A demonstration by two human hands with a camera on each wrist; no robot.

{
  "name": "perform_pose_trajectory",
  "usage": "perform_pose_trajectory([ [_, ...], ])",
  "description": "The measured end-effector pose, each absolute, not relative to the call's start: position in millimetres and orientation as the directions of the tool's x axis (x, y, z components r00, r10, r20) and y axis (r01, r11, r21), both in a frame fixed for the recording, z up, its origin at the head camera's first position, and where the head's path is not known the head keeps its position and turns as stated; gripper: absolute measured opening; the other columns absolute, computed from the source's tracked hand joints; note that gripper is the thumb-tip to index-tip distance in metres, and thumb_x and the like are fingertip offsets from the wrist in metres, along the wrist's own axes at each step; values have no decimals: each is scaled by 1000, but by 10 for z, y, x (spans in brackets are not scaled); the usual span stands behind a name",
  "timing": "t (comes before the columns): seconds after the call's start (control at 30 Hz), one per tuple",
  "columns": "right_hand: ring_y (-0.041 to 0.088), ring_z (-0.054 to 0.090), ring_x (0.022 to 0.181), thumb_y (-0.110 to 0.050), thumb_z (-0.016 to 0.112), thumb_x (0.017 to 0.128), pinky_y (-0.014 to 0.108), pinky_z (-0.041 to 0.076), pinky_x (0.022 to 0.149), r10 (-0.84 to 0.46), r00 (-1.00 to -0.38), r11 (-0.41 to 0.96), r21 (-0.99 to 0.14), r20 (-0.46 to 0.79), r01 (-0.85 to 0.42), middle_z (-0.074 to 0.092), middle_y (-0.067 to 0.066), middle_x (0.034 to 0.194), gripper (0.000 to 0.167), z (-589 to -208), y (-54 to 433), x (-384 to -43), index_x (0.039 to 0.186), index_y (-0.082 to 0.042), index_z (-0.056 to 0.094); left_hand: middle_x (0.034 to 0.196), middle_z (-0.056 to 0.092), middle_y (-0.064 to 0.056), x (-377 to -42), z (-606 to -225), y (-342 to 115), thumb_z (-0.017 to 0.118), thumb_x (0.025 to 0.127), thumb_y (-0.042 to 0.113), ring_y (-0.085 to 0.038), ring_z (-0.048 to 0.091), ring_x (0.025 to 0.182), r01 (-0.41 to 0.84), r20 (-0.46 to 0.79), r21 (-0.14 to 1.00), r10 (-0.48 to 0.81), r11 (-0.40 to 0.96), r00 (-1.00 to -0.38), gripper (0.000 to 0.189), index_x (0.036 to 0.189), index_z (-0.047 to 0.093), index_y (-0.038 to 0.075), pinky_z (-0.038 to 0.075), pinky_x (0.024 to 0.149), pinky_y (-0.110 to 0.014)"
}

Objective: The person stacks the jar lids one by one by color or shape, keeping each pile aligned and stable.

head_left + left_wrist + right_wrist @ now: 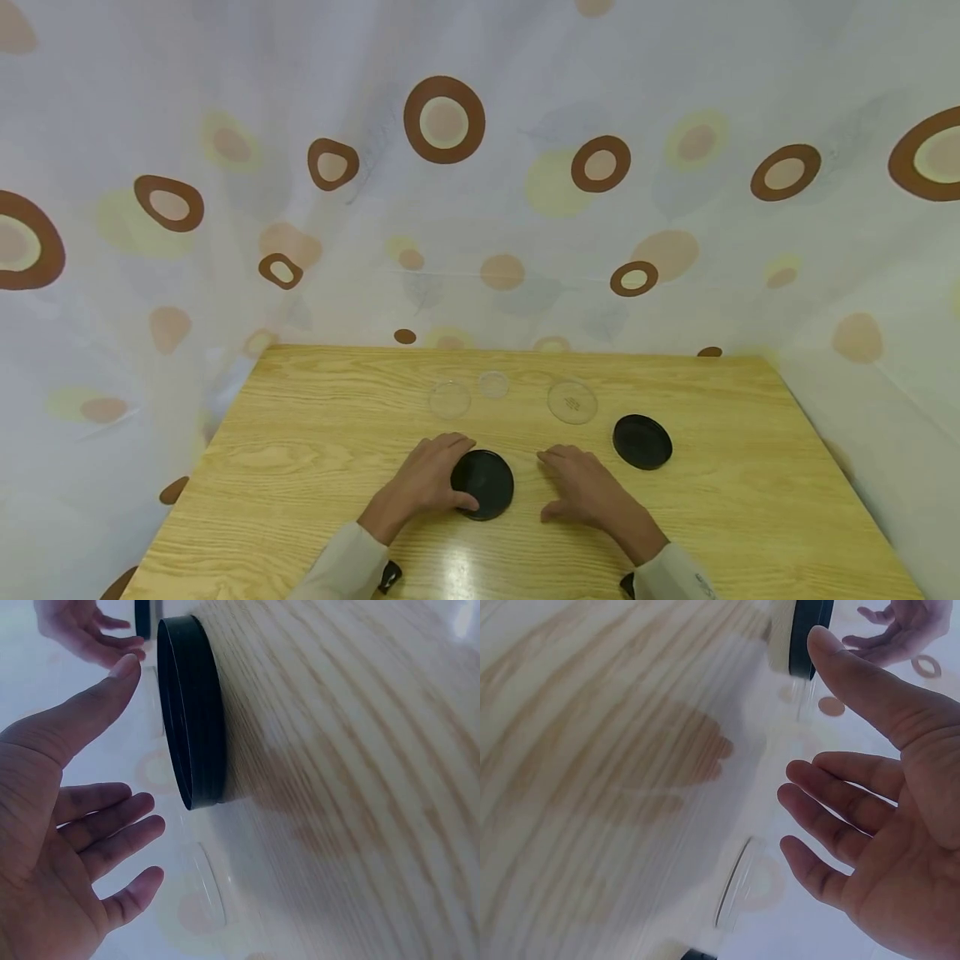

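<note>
A round, shallow black dish (489, 482) with a low rim lies near the middle of the table. My left hand (429, 477) hovers over its left side, thumb and fingers spread apart. In the left wrist view the fingers stand clear of the dish wall (204, 712), with nothing held. To the right of that dish, my right hand (588, 490) hangs above the wood with its thumb apart from loosely bent fingers. The right wrist view shows this palm (907, 862) bare. A second black dish (642, 442) lies beyond the right hand.
Three clear round dishes lie toward the back: one on the left (450, 401), a smaller one (493, 384) beside it, and a larger one (572, 402) with small marks. A patterned curtain (502, 183) hangs behind and along both sides of the wooden table (300, 433).
</note>
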State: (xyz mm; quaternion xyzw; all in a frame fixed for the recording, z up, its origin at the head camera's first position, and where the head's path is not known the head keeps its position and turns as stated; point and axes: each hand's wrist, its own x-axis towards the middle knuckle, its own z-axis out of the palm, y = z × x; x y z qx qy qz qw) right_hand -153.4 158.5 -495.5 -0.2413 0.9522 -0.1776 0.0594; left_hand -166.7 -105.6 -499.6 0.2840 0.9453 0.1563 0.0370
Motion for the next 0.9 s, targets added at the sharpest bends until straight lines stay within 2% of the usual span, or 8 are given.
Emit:
perform_pose_trajectory([
  [0.27,36,55,116,-34,88,62,53,43,96,-418,-908,841,-395,-41,-369,59,16,126,77,-4928,1798,-1510,125,1,58,135,54,-4,-1730,-4976,-871,78,69,54,-22,52,123,559,21,281,577,780,-816,83,135,51,11,44,99,-45],
  [0.53,40,50,122,-33,86,64,59,39,98,-339,-938,870,-405,-75,-282,56,18,130,79,-4834,2123,-1498,129,1,56,137,52,-2,-1778,-4915,-603,78,70,54,-20,50,125,581,21,263,597,771,-802,83,137,50,13,44,99,-45],
  [0.7,42,49,122,-35,86,64,57,41,98,-327,-942,872,-407,-77,-270,55,21,131,81,-4800,2256,-1487,129,2,55,139,51,-1,-1800,-4917,-504,78,69,54,-20,49,127,573,-5,250,593,781,-806,84,138,49,15,42,102,-47],
  [0.9,43,48,123,-33,86,64,57,40,99,-314,-947,882,-389,-63,-266,54,23,130,80,-4779,2355,-1459,128,4,54,137,52,-1,-1820,-4934,-405,78,69,55,-19,50,126,585,19,240,599,774,-801,83,137,50,14,44,99,-44],
])
